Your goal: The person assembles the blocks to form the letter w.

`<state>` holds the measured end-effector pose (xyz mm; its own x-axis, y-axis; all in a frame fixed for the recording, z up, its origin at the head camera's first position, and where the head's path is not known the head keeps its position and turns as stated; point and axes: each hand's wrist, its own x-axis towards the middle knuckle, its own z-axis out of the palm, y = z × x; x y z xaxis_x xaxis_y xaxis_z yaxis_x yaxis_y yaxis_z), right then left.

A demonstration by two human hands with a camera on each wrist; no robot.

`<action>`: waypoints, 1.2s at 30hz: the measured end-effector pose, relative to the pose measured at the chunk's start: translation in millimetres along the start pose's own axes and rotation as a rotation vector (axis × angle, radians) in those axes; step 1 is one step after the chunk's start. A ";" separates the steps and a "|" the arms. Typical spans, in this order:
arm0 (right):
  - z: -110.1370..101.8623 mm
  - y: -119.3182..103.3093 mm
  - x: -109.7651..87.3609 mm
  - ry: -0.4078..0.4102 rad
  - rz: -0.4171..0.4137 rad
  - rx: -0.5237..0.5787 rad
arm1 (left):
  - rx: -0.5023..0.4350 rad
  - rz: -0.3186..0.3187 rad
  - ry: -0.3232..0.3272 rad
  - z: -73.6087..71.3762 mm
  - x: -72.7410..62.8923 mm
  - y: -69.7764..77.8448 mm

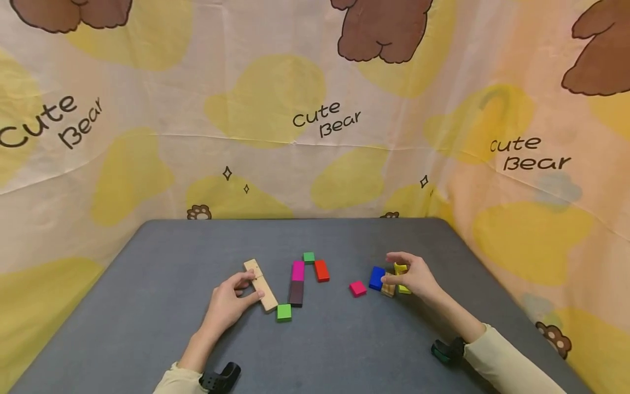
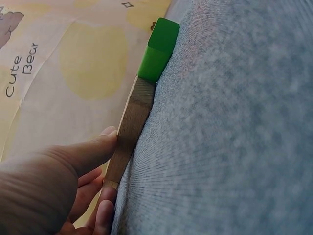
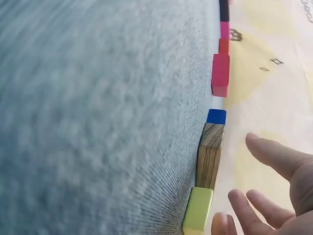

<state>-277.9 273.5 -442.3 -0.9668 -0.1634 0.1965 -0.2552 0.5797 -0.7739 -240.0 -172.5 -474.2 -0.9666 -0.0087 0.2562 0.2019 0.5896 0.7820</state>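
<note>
Two plain wooden blocks [image 1: 264, 294] lie end to end in a slanted line on the table. My left hand [image 1: 227, 306] touches their left side, with the thumb on the nearer block [image 2: 128, 129] and the other fingers by the far one. A green block [image 1: 284, 313] sits at the near end of this line. On the right, my right hand [image 1: 415, 278] hovers over a small group with its thumb and fingers spread apart. Below it are a blue block [image 1: 377, 278], a striped wooden block [image 3: 209, 164] and yellow pieces [image 1: 404, 290], partly hidden by the hand.
Between the hands, a magenta block [image 1: 298, 270] and a dark block [image 1: 296, 294] form a line. Beyond it are a small green block [image 1: 308, 258] and a red-orange block [image 1: 322, 271]. A pink block [image 1: 357, 289] lies alone. A printed cloth [image 1: 315, 180] hangs behind the grey table [image 1: 334, 350].
</note>
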 end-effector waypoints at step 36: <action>8.8 -0.6 2.6 -0.112 0.106 0.072 | 0.006 0.020 0.016 0.2 -3.4 5.3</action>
<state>-280.1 265.7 -446.7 -0.9799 -0.1940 0.0461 -0.1460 0.5403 -0.8287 -235.7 -169.2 -471.1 -0.9598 -0.0099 0.2804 0.2199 0.5944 0.7736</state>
